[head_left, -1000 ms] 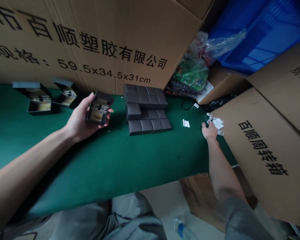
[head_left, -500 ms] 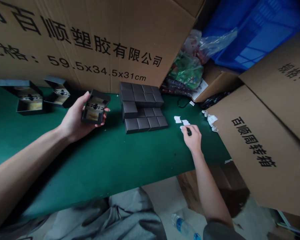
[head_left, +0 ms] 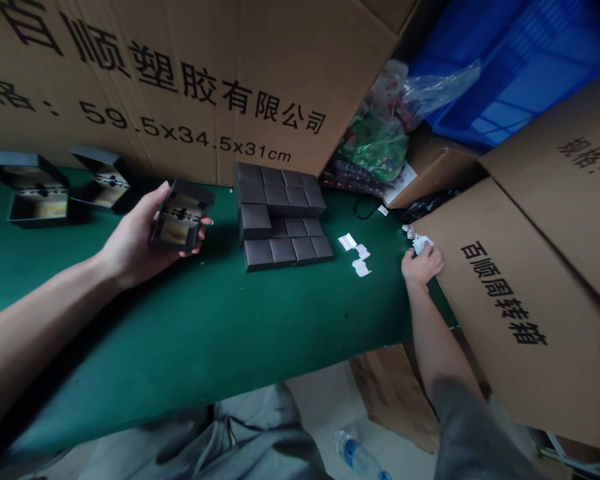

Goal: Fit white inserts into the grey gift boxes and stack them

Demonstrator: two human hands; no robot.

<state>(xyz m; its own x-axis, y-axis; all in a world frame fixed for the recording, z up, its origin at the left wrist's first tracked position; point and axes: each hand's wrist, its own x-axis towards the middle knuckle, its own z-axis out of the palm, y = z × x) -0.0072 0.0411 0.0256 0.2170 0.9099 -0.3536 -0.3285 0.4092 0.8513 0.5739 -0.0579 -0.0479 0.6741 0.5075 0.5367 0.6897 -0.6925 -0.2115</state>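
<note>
My left hand (head_left: 130, 243) holds a small open dark box (head_left: 180, 213) above the green table (head_left: 205, 320), fingers wrapped round its base; a pale insert shows inside. A stack of closed dark boxes (head_left: 280, 217) sits just right of it. My right hand (head_left: 421, 265) is at the table's right edge, against a cardboard carton, fingers closed on small white paper slips (head_left: 419, 242). Three loose white slips (head_left: 357, 257) lie on the cloth between the stack and my right hand.
Two more open dark boxes (head_left: 33, 190) (head_left: 103, 180) stand at the far left. A big printed carton (head_left: 190, 87) walls the back; another carton (head_left: 525, 300) leans at the right. Plastic bags (head_left: 385, 133) and a blue crate (head_left: 520, 60) fill the back corner. A water bottle (head_left: 357, 457) lies on the floor.
My right hand went from the slip pile to the middle of the table, left slips there, and has returned to the pile at the right edge. The left hand kept holding the open box.
</note>
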